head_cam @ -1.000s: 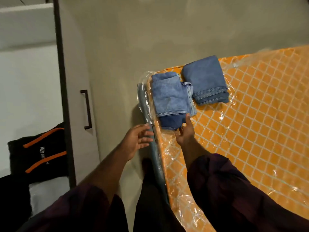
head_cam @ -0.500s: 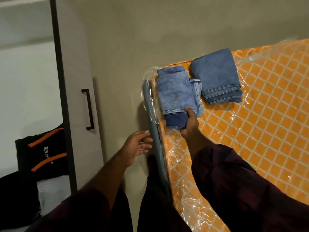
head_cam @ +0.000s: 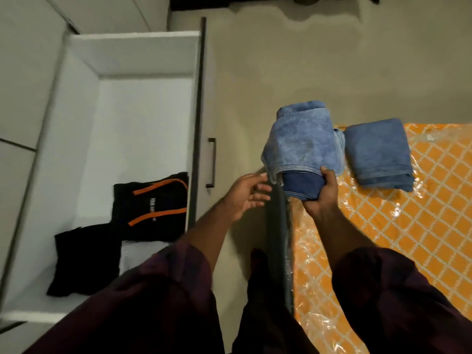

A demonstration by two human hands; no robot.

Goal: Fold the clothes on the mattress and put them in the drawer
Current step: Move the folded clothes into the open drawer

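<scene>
Folded denim lifted at mattress corner.
Right hand point(head_cam: 319, 195) pinches folded jeans point(head_cam: 301, 146) by the near edge; left hand point(head_cam: 245, 195) spread, empty. One-handed hold risks the fold unrolling.

white lettering on the black folded garment with orange stripes point(head_cam: 150, 205) is too small to read, and my dark maroon sleeve point(head_cam: 163, 290) covers the near corner of the white open drawer point(head_cam: 132, 60). orange plastic-wrapped mattress point(head_cam: 413, 226) runs off the right edge
</scene>
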